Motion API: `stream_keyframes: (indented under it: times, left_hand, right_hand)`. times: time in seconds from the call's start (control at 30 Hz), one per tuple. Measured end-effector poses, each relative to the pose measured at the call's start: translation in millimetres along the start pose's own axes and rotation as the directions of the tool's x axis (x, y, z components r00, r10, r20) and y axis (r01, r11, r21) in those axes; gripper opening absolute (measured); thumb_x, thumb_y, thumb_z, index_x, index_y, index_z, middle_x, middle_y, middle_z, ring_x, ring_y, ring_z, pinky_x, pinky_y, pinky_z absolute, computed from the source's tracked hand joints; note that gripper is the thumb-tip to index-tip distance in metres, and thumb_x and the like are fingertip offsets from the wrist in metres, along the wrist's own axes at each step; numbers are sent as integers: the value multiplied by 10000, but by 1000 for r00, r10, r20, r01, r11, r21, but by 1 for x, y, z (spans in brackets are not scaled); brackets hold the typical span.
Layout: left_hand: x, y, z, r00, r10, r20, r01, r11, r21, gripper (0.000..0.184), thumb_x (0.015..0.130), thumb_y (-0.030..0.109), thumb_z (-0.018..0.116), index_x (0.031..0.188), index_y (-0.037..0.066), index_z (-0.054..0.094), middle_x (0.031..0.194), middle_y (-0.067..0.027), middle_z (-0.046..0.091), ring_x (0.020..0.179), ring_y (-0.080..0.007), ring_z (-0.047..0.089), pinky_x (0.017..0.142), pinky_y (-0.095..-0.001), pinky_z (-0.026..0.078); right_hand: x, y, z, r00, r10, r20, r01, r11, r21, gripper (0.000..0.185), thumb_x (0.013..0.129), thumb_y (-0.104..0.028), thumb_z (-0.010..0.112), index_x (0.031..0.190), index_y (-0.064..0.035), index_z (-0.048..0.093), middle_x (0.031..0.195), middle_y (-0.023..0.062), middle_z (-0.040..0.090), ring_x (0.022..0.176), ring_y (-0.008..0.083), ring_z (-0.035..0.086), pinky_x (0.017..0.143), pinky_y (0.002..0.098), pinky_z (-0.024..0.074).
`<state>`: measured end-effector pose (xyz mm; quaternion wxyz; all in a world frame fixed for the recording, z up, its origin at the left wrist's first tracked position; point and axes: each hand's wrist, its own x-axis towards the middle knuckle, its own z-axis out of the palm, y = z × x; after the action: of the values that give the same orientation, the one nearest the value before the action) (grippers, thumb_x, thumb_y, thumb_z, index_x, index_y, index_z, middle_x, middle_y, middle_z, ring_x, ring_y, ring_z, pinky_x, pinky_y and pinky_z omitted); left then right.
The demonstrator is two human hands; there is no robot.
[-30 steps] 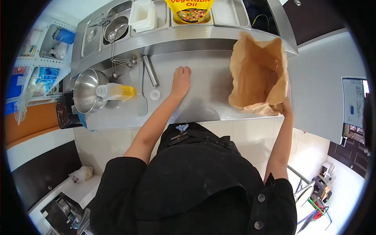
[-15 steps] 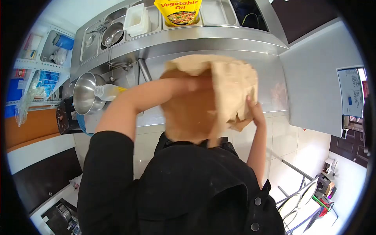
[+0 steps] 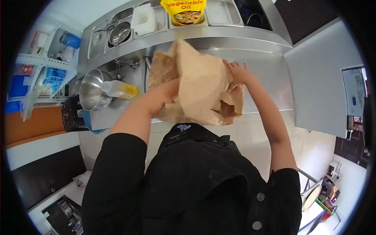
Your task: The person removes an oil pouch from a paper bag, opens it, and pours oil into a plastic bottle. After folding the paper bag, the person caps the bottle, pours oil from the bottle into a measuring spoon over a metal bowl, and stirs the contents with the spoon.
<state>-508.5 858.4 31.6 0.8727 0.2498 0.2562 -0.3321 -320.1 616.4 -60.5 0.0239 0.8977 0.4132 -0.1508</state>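
Note:
A brown paper bag [image 3: 203, 78], crumpled and tilted, is up in front of me over the counter. My left hand [image 3: 171, 91] reaches into its open mouth on the left; the paper hides the fingers. Against the bag's right side rests my right hand [image 3: 237, 74], its fingers spread and touching the paper. Below that hand, the bag's edge shows a folded or torn gap. Left of the bag, a clear bottle with yellow contents [image 3: 121, 89] lies tipped, its neck over the rim of a steel mixing bowl [image 3: 88, 92].
Steel pans [image 3: 225, 13] line the back ledge, with a yellow vegetable oil pouch [image 3: 185, 11] and white plastic containers [image 3: 143, 19]. Measuring spoons [image 3: 127, 63] lie on the steel counter [image 3: 270, 82]. Shelving [image 3: 39, 60] stands at left, a grey panel [image 3: 317, 74] at right.
The bag has turned, its mouth now facing further left, and moved slightly left. My right hand has risen along its side, with fingers now spread. My left forearm has lowered.

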Motion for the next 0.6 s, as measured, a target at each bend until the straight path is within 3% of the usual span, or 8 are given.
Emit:
stream_keyframes:
  times: [0.03, 0.1, 0.13, 0.2, 0.27, 0.37, 0.5, 0.6]
  left_hand:
    - [-18, 4, -8, 1000, -20, 12, 21, 999, -49, 389, 858, 182, 548, 1213, 22, 549, 1087, -63, 629, 971, -164, 583, 837, -243, 454]
    - [-2, 2, 11, 997, -61, 43, 67, 986, -151, 393, 859, 185, 544, 1217, 22, 546, 1079, -57, 633, 965, -159, 585, 831, -233, 452]
    - [-2, -1, 20, 911, 410, 45, -343, 695, 632, 309, 877, 158, 515, 1155, 43, 584, 1005, -24, 645, 910, -135, 587, 825, -225, 440]
    - [17, 46, -28, 919, 284, -272, 34, 631, 775, 255, 869, 175, 522, 1075, 48, 600, 984, -30, 636, 873, -153, 581, 800, -265, 451]
    - [-24, 41, -38, 552, 832, 56, -321, 150, 935, 253, 869, 168, 521, 1078, 46, 595, 975, -31, 641, 864, -150, 594, 807, -255, 458]
    - [-22, -19, 10, 49, 929, 368, -124, -360, 925, 371, 788, 136, 598, 1146, 55, 537, 1164, -82, 563, 1046, -218, 528, 924, -316, 391]
    - [84, -103, -34, 627, 652, 426, 91, -605, 791, 818, 631, 433, 748, 1362, 314, 402, 1498, -30, 168, 1374, -356, 77, 979, -646, 208]
    - [118, -114, -67, 628, 691, 357, 188, -580, 792, 709, 638, 408, 745, 1278, 234, 496, 1393, -47, 349, 1304, -301, 273, 940, -632, 280]
  right_hand:
    - [6, -7, 5, 981, 5, 196, -3, 1000, -8, 1172, 447, -357, 850, 1428, -161, 239, 1250, 56, 486, 1180, 308, 436, 1004, 532, 308]
    - [13, 4, 64, 995, 23, -95, -17, 998, 63, 961, 543, -359, 817, 1344, -113, 347, 1148, 87, 543, 1068, 320, 502, 922, 477, 404]
    - [9, 8, 76, 996, 12, -89, -7, 998, 60, 961, 543, -359, 817, 1344, -113, 347, 1148, 87, 543, 1068, 320, 502, 922, 477, 404]
    - [-9, 10, 99, 942, 305, -138, -252, 917, 310, 694, 664, -358, 749, 1219, -91, 431, 1142, 105, 538, 1012, 323, 533, 794, 423, 478]
    - [-34, -2, 96, 851, 520, -69, -469, 814, 343, 730, 669, -394, 743, 1227, -57, 415, 1098, 141, 539, 986, 335, 545, 768, 411, 490]
    - [-51, -16, 106, 728, 685, 27, -637, 661, 397, 736, 672, -415, 741, 1208, -31, 415, 1069, 153, 537, 962, 346, 556, 774, 417, 491]
    - [-46, -38, 119, 748, 656, -106, -511, 670, 538, 745, 665, -426, 747, 1208, -41, 412, 1065, 144, 530, 919, 348, 564, 808, 426, 484]
    - [-53, -59, 87, 775, 530, -344, -342, 810, 477, 745, 661, -450, 746, 1197, -42, 427, 1059, 141, 538, 887, 351, 571, 818, 434, 479]
